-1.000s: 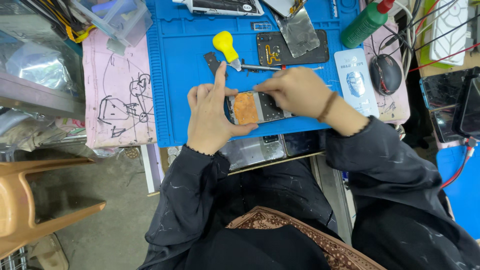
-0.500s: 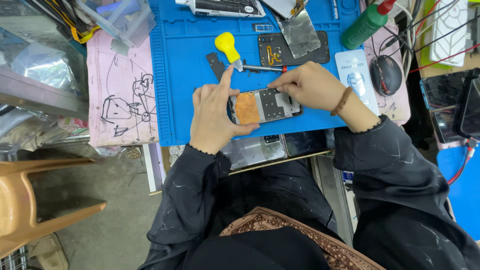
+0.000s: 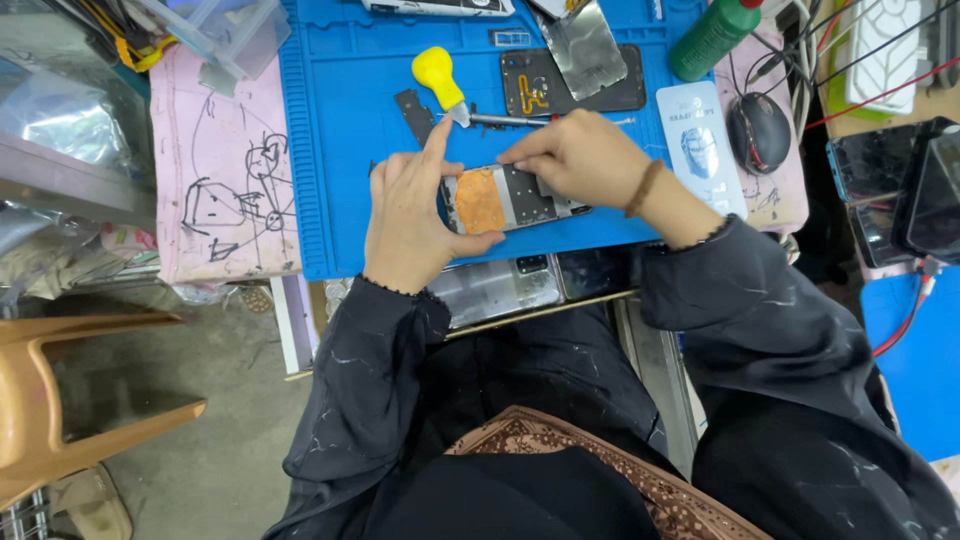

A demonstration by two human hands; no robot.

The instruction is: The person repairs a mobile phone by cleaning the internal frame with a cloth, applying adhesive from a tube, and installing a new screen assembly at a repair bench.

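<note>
Head view. Blue mat (image 3: 340, 150) on the bench, person seated at its near edge, dark sleeves. Opened phone (image 3: 510, 198) lies flat on the mat near the front edge, copper-coloured patch at its left end, dark boards to the right.

Left hand (image 3: 405, 215) clamped round the phone's left end: thumb under the near edge, fingers over the far edge, index finger pointing up and away. Right hand (image 3: 580, 155) rests on the phone's far-right part, fingers drawn together and pressing down; whether they pinch a small part I cannot tell, the knuckles hide it.

Around: yellow-handled screwdriver (image 3: 440, 80) just behind the left hand, its shaft running right behind the right hand's fingers. Dark back cover (image 3: 575, 85) with a silvery sheet (image 3: 585, 45) on it further back. Green bottle (image 3: 715, 38) at the mat's far-right corner. White card (image 3: 700, 145) and black mouse (image 3: 758, 130) right of the wrist, close. Pink sheet (image 3: 220, 170) with pen drawings left of the mat.

Room: bare mat left of the left hand; the right side is crowded. More phones (image 3: 530, 285) wedged under the mat's front edge, above the lap. Tan plastic chair (image 3: 60, 400) on the grey floor, lower left. Cables and dark screens (image 3: 900, 190) at far right.
</note>
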